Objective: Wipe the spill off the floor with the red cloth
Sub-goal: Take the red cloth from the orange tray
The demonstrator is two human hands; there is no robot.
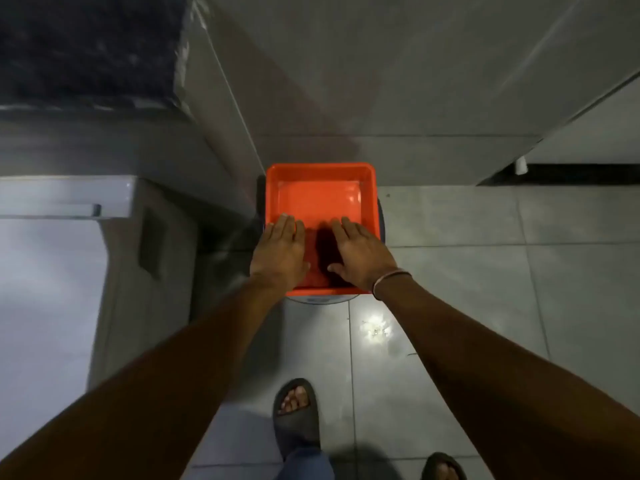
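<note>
An orange-red square tub (320, 167) rests on a round grey base on the tiled floor. A dark red cloth (315, 277) lies in the tub's near end, mostly in shadow. My left hand (280, 252) and my right hand (362, 254) are both flat, palms down, over the near half of the tub on either side of the cloth, with the thumbs close to it. Neither hand is closed around anything. A shiny wet patch, the spill (375, 329), sits on the floor tiles just in front of the tub and to its right.
A grey cabinet (162, 237) with a white top stands close on the left, and a dark stone counter (86, 46) is at the upper left. A pale panel (450, 81) rises behind the tub. My sandalled feet (294, 410) stand on the tiles below.
</note>
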